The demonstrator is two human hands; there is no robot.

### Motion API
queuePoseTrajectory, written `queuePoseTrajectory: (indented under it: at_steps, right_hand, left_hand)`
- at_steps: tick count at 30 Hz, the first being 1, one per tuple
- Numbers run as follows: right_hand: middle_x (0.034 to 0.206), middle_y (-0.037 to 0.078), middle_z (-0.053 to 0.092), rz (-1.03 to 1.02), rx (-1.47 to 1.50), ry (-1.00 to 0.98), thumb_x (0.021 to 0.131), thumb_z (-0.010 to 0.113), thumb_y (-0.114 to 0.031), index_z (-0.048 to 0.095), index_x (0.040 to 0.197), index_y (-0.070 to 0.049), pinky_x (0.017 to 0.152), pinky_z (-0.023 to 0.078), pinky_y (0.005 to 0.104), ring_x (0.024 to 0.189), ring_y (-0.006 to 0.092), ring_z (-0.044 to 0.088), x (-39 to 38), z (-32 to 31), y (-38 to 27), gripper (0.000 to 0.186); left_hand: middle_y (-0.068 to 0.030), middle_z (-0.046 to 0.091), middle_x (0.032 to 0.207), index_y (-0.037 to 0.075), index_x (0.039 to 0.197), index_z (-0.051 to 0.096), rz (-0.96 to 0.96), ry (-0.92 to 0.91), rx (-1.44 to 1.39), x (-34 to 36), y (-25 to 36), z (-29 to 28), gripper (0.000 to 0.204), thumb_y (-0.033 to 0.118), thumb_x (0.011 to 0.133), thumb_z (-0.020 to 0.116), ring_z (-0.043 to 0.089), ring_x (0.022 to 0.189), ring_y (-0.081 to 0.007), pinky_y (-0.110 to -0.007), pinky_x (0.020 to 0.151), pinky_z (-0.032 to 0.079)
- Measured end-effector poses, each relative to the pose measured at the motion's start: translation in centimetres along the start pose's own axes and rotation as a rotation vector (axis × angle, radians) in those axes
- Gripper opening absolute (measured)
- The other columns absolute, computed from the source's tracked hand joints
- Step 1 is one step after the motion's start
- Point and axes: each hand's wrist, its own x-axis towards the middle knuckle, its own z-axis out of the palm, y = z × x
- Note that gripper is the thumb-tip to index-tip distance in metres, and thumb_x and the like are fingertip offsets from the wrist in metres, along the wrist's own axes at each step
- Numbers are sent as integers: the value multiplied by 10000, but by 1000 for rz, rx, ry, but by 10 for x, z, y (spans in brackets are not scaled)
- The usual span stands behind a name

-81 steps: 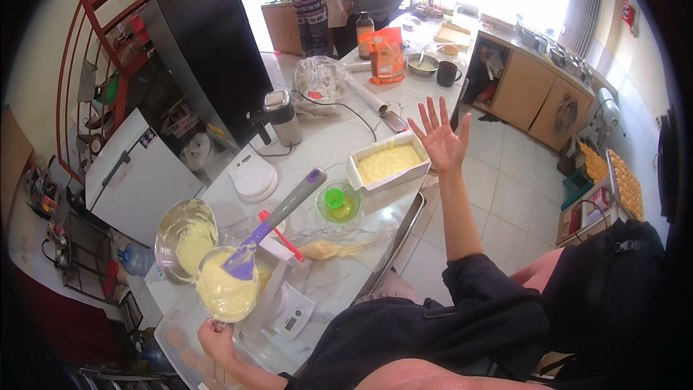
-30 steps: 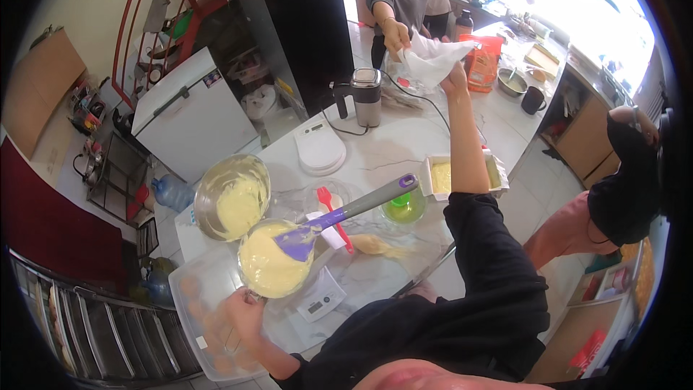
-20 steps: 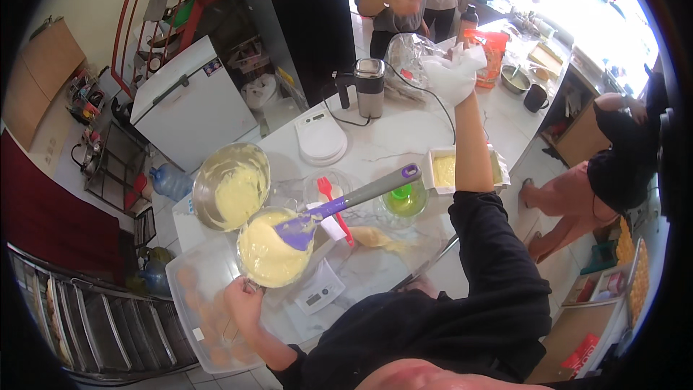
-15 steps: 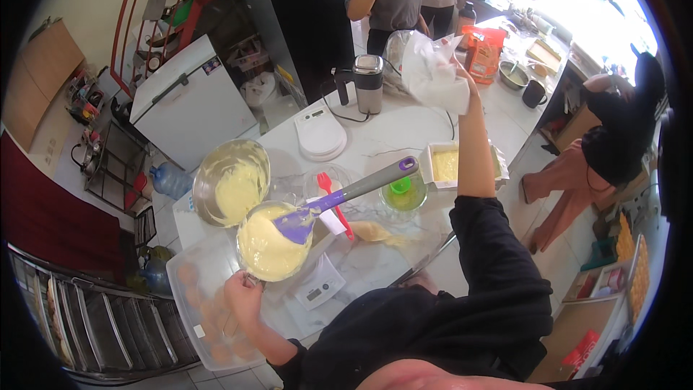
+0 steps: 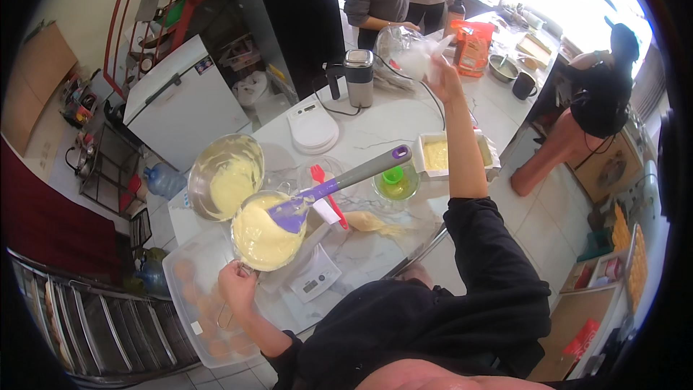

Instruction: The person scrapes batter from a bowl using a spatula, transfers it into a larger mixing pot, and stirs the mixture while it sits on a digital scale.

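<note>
1. the batter container (image 5: 270,269) is at the left end of the counter (image 5: 393,126), beside a metal bowl (image 5: 208,167); the left hand (image 5: 237,284) grips the container's handle (image 5: 247,269).
2. a purple-and-grey spatula (image 5: 336,184) rests in the batter (image 5: 261,238).
3. the right hand (image 5: 445,81), raised, clasps a crumpled, thin white sheet (image 5: 420,63).
4. a batter-filled loaf tin (image 5: 435,174) stands partly behind the right forearm (image 5: 465,152).

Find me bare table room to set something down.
Bare tabletop shows between the far scale, grey appliance and loaf pan; also between the loaf pan and black mug. It's crowded around the left hand: steel bowl, purple spatula, near scale, plastic tub.
</note>
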Motion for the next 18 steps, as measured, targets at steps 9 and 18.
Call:
queuePoseTrajectory:
  at_steps: [9,18]
  right_hand:
    - [722,20,475,-339,44,144,741,437,-94,468,728,-88,632,453,332,699,176,498,38,-72,20,34]
    - [696,19,491,55,211,-66,753,486,-126,499,776,-77,543,430,332,680,180,488,18,-18,-7,56]
  left_hand:
    - [-26,433,460,11,598,481,25,-40,56,2,19,-2,199,76,523,654,408,423,-111,-261,434,328]
    - [-23,426,450,14,587,484,-27,-53,31,1,17,-1,222,88,517,681,398,413,-116,-263,436,334]
